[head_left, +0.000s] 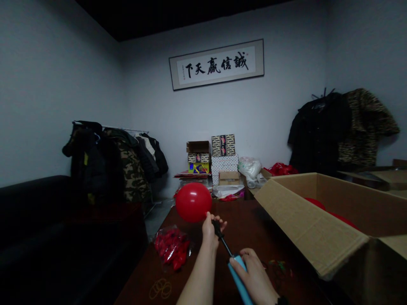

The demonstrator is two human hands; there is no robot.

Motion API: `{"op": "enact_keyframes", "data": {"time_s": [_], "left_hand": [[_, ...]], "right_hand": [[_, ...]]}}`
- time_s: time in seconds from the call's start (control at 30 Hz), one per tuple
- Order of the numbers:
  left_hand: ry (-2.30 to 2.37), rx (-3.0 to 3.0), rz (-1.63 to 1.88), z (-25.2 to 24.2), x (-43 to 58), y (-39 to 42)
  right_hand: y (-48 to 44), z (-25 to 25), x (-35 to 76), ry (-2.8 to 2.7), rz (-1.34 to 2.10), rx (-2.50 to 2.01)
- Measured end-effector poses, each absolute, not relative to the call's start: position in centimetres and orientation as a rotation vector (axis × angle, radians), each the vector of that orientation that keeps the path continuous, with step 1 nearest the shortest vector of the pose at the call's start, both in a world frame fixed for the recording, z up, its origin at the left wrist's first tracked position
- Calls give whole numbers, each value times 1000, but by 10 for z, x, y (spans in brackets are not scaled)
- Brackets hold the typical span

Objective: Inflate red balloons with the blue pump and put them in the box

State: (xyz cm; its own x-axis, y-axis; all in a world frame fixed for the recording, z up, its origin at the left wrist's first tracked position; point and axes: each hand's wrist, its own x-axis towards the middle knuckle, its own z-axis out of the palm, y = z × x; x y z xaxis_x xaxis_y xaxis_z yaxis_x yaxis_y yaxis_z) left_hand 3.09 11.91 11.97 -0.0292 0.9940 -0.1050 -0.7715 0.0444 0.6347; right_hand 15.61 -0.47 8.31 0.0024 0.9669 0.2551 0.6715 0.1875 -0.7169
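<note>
A round, inflated red balloon (193, 202) is at the far end of my left hand (211, 228), above the brown table. My left thumb and fingers close about its neck, beside the black end of a hand pump (240, 277); the exact grip there is partly hidden. A thin rod joins that black end to the pump's light-blue body. My right hand (255, 271) is wrapped around the blue body. To the left of my left forearm lies a clear plastic bag of uninflated red balloons (172, 249).
A large open cardboard box (311, 224) with red balloons inside stands at right. Rubber bands (161, 289) lie on the table (187, 237) near the front. Stacked boxes (224, 165) are at the far end, a black sofa (34, 237) at left.
</note>
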Motion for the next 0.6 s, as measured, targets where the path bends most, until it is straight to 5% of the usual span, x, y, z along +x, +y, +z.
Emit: {"op": "enact_keyframes", "data": {"time_s": [0.3,0.6], "left_hand": [[721,701,1401,121,39,128],[761,599,1457,124,-3,135]], "right_hand": [[25,99,136,-1717,429,-1561],[-18,25,155,-1954,612,-1585]]}}
